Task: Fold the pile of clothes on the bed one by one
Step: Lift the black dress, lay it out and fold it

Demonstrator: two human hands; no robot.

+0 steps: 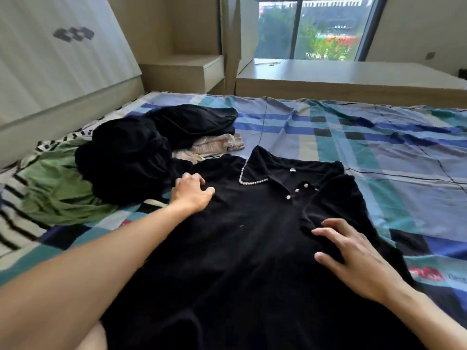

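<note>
A black collared shirt with pearl trim and pearl buttons lies spread face up on the bed, collar pointing away from me. My left hand rests on its left shoulder area, fingers bent down onto the cloth. My right hand lies with spread fingers on the shirt's right side, below the folded-in right sleeve. Behind the left hand is a pile of clothes: black garments, a beige piece and a green garment.
The bed carries a blue, teal and grey checked sheet, open on the right. A striped black-and-white cloth lies at the left edge. A headboard, a bedside shelf and a low wooden ledge under a window stand behind.
</note>
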